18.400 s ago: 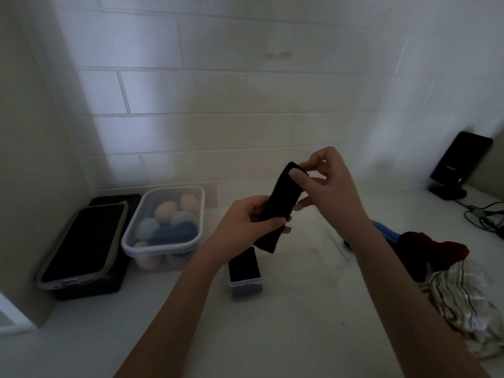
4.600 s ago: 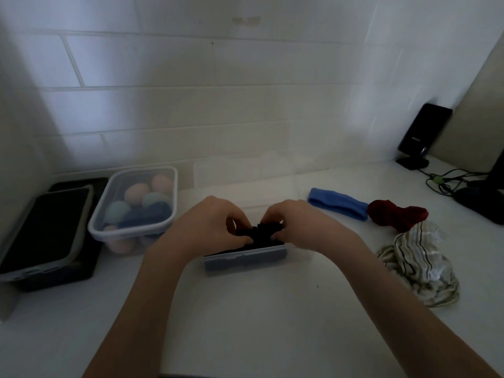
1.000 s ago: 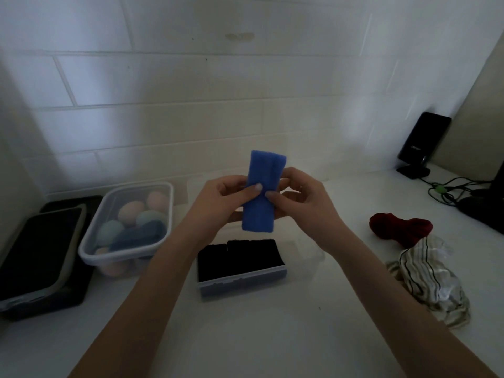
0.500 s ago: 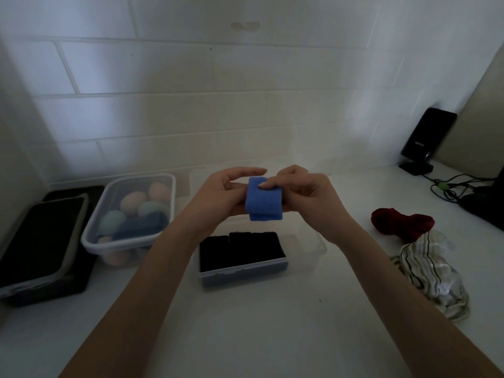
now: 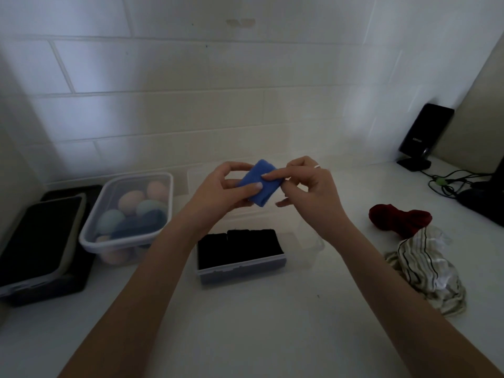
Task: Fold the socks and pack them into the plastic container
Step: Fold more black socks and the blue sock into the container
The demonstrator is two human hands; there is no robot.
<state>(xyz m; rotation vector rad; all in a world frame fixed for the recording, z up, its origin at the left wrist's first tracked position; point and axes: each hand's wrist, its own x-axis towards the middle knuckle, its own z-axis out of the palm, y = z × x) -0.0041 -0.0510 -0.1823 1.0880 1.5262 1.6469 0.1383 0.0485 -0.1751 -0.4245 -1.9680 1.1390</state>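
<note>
A blue sock (image 5: pixel 264 189), folded into a small thick pad, is held in the air above the clear plastic container (image 5: pixel 311 245). My left hand (image 5: pixel 218 192) pinches its left side with thumb on top. My right hand (image 5: pixel 311 189) rests its index finger on the sock's top edge, other fingers loose. Folded black socks (image 5: pixel 238 248) fill the container's left part; its right part is bare. A red sock (image 5: pixel 398 218) and a striped sock (image 5: pixel 425 271) lie loose on the white counter at the right.
A lidded tub of pastel balls (image 5: pixel 128 214) stands at the left, with a black tray (image 5: pixel 38 241) beyond it. A black speaker (image 5: pixel 425 135) and cables (image 5: pixel 450 184) sit at the far right. The tiled wall runs close behind the container.
The blue sock went from a long upright strip to a short folded pad. It has now tilted to the right, and my right hand has loosened to a fingertip touch.
</note>
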